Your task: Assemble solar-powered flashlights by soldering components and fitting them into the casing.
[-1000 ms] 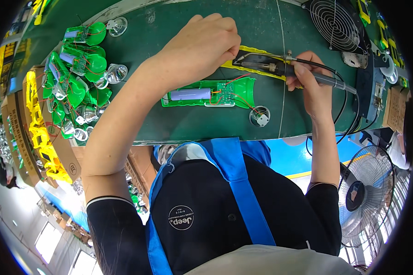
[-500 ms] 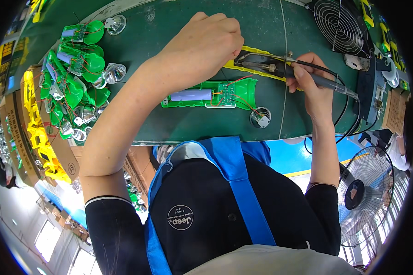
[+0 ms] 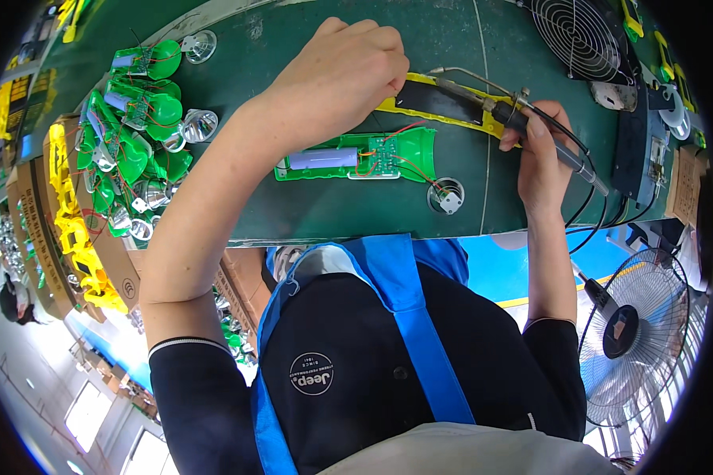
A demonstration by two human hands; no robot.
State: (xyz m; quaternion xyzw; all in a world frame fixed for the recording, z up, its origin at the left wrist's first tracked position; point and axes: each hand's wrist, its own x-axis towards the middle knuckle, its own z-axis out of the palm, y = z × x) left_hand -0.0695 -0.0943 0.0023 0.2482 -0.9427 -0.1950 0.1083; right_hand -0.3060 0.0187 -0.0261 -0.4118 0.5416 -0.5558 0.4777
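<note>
My left hand (image 3: 345, 71) is closed at the left end of a long yellow casing (image 3: 436, 117) with a black inner face; its fingertips are partly hidden. My right hand (image 3: 543, 150) holds a soldering iron (image 3: 515, 119) with a thin curved metal feed tube and a black cable, its tip pointing left over the casing. The right hand's fingers are also at the casing's right end. Nearer me lies a green flashlight half-shell (image 3: 421, 154) with a lilac battery cell (image 3: 323, 159) and a green circuit board (image 3: 383, 161). Red wires run from it to a round lamp reflector (image 3: 449, 199).
Several green half-shells (image 3: 139, 107) with wires and reflectors are piled at the left, beside yellow casings (image 3: 75, 229) by a cardboard box. A black fan with a wire guard (image 3: 574, 36) and a dark station box (image 3: 638, 166) stand right. A floor fan (image 3: 630, 332) is lower right.
The soldering iron has shifted right and down, and more of the casing's black inner face shows. The casing's right end tilts lower. My left hand has moved slightly left.
</note>
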